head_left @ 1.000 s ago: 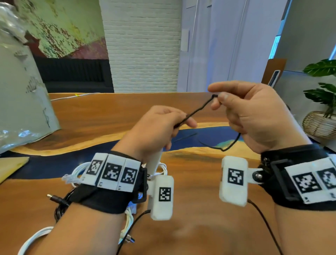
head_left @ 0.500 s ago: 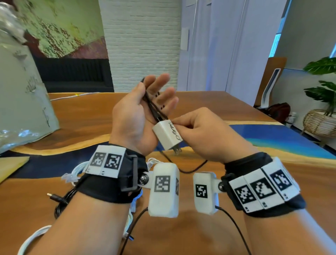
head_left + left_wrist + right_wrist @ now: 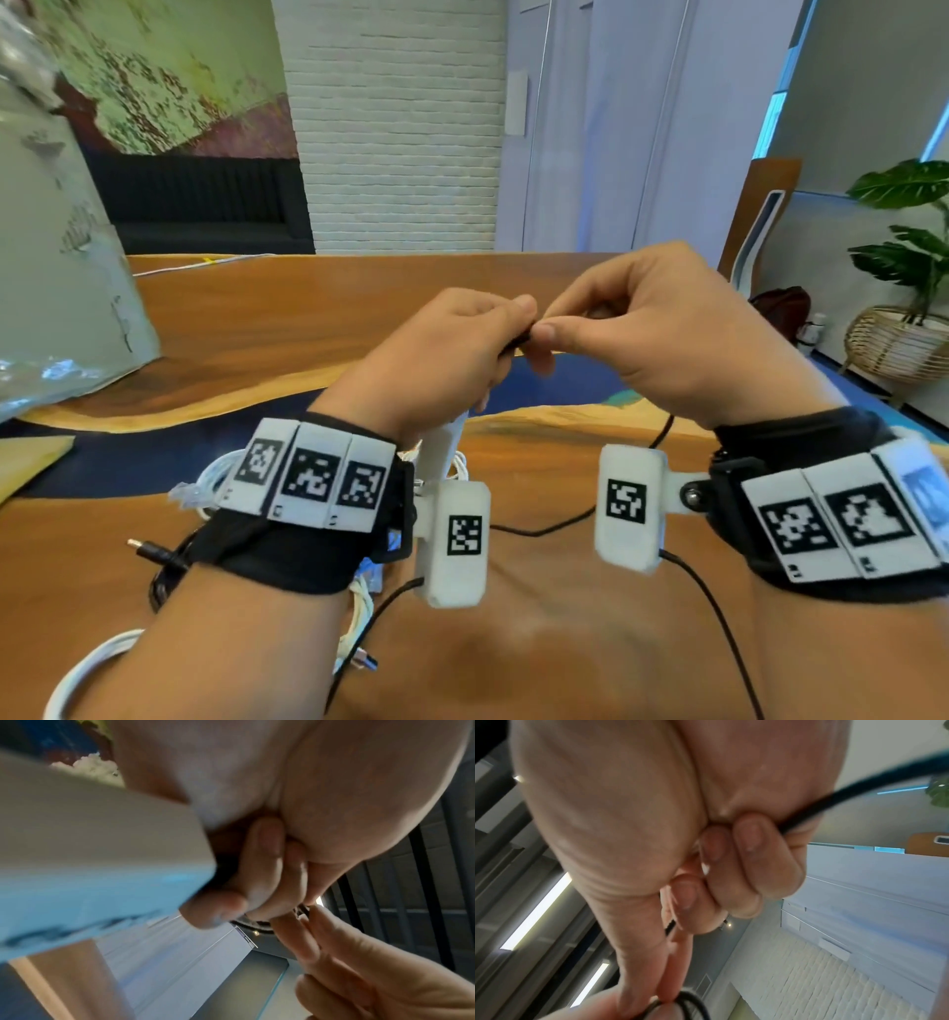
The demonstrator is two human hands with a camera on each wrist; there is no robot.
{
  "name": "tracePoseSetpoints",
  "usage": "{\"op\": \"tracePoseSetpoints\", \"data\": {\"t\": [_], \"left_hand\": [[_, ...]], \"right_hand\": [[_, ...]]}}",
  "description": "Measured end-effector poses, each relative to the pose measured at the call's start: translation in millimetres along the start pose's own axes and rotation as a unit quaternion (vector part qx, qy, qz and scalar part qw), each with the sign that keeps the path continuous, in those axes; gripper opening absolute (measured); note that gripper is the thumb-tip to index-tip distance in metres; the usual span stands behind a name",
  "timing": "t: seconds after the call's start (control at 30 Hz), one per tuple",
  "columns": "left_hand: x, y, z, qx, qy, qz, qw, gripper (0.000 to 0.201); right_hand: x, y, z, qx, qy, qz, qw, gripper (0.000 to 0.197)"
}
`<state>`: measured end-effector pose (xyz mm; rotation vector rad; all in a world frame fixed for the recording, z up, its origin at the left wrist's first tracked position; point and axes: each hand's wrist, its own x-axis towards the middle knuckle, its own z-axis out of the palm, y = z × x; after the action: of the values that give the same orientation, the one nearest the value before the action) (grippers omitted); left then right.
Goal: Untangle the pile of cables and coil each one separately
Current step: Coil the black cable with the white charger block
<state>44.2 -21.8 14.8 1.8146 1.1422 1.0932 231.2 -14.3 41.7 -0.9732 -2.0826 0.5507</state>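
Observation:
Both hands are raised over the wooden table [image 3: 308, 318] and meet fingertip to fingertip. My left hand [image 3: 513, 324] is palm down, fingers curled round a white charger block [image 3: 102, 872] whose end shows below the palm [image 3: 447, 437]; it also holds loops of the thin black cable [image 3: 303, 908]. My right hand [image 3: 553, 326] pinches the same black cable [image 3: 834, 801], which runs through its curled fingers, with loops [image 3: 685, 1004] held at thumb and forefinger. The slack cable [image 3: 539, 529] trails down onto the table.
Under my left forearm lies the tangled pile: white cables [image 3: 215, 473], a black lead with a barrel plug [image 3: 149, 550], a thick white cable [image 3: 82, 673]. A grey plastic-wrapped bulk [image 3: 51, 282] stands left, a potted plant in a basket [image 3: 898, 339] right.
Half a second ago my left palm faced up with cable across it and my right hand held the charger. Now the left hand is palm down round the charger, and the right pinches the cable.

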Motion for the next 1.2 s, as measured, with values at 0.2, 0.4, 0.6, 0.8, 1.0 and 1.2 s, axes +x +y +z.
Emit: {"op": "tracePoseSetpoints", "data": {"t": [0.2, 0.4, 0.6, 0.8, 1.0, 1.2], "left_hand": [[-6, 2, -9, -0.207, -0.051, -0.029, 0.977, 0.045], [-1, 8, -8, -0.392, -0.010, 0.015, 0.920, 0.035], [4, 8, -5, -0.454, 0.064, 0.068, 0.886, 0.031], [9, 6, 6, -0.358, 0.142, 0.087, 0.919, 0.025], [10, -5, 16, 0.017, 0.131, 0.115, 0.985, 0.023], [4, -5, 10, 0.062, 0.034, 0.029, 0.997, 0.028]], "right_hand": [[4, 17, -2, 0.114, 0.096, 0.004, 0.989, 0.009], [12, 25, 17, 0.130, 0.101, 0.029, 0.986, 0.018], [14, 12, 45, 0.002, -0.007, 0.051, 0.999, 0.022], [11, 2, 50, -0.126, -0.063, 0.030, 0.990, 0.033], [8, 0, 27, -0.123, -0.073, 0.032, 0.989, 0.047], [-1, 9, -10, 0.039, -0.003, -0.009, 0.999, 0.015]]}}
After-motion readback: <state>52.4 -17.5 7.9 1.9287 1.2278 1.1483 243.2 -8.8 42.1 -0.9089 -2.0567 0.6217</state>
